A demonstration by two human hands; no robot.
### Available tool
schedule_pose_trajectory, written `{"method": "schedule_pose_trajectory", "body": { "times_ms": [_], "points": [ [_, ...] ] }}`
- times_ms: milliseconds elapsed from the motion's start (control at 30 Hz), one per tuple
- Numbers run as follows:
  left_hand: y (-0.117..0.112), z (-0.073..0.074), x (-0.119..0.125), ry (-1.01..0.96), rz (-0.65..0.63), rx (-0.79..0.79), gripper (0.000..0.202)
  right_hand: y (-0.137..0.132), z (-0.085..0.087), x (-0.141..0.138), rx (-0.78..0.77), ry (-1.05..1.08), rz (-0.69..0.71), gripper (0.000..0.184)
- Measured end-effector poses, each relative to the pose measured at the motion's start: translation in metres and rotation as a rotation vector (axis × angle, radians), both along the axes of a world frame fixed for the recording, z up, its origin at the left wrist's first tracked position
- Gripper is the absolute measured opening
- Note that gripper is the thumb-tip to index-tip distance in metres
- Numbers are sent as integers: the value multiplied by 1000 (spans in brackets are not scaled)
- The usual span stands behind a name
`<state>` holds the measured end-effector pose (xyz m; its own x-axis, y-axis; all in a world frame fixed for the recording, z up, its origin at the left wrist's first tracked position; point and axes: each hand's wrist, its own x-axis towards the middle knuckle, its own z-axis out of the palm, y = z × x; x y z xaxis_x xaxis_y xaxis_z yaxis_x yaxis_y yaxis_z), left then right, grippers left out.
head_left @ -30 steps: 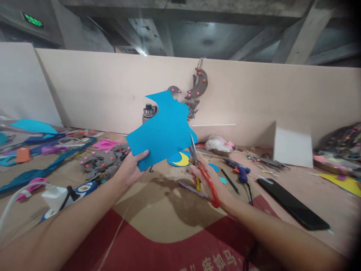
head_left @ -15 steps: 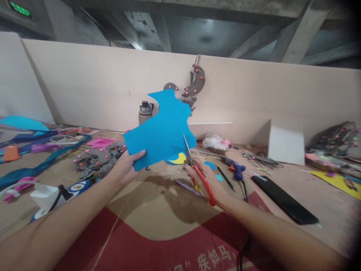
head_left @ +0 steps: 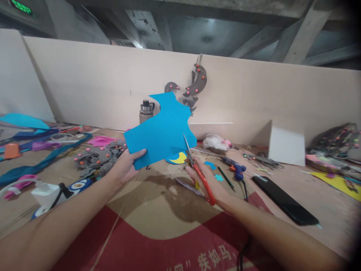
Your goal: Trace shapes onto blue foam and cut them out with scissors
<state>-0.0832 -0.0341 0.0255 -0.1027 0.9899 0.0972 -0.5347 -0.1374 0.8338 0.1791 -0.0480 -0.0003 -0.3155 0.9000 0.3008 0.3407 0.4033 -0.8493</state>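
A sheet of blue craft paper or foam (head_left: pixel 163 130), with curved cut-outs along its right and upper edges, is raised above the table. My left hand (head_left: pixel 129 165) pinches its lower left corner, thumb on top. My right hand (head_left: pixel 203 174) grips red-handled scissors (head_left: pixel 202 181) whose blade lies over the sheet's lower right part; whether the other blade is behind the sheet I cannot tell. Below the sheet, a yellow crescent (head_left: pixel 178 158) on a blue piece lies partly covered. Small blue cut pieces (head_left: pixel 218 177) rest right of my right hand.
A pencil (head_left: pixel 225 178), a blue glue gun (head_left: pixel 236 168) with a cord and a black phone (head_left: pixel 284 199) lie on the right. Grey felt pieces with pink dots (head_left: pixel 96 156) and a white plug (head_left: pixel 45 194) are on the left. A bottle (head_left: pixel 146 113) stands behind the sheet.
Hardly anything differs. The view has shifted very slightly; the sheet, scissors and both hands keep almost the same pose.
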Motion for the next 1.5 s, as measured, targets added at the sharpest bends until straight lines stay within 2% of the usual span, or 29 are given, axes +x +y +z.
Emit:
{"method": "schedule_pose_trajectory", "body": {
  "times_ms": [200, 433, 667, 900, 1500],
  "points": [
    [-1, 1, 1, -12, 7, -13, 70, 3, -4, 1, -24, 24, 25, 35],
    [-1, 0, 1, 4, 2, -16, 67, -1, -1, -2, -61, 66, 43, 35],
    [0, 0, 1, -10, -2, -9, 71, 3, -6, 1, -13, 35, 43, 33],
    [2, -4, -1, 2, -1, -10, 66, 6, -10, 1, 3, 59, 55, 30],
    [1, -3, -3, 43, -37, 13, 73, -1, 0, 0, -28, 33, 49, 34]
  ]
}}
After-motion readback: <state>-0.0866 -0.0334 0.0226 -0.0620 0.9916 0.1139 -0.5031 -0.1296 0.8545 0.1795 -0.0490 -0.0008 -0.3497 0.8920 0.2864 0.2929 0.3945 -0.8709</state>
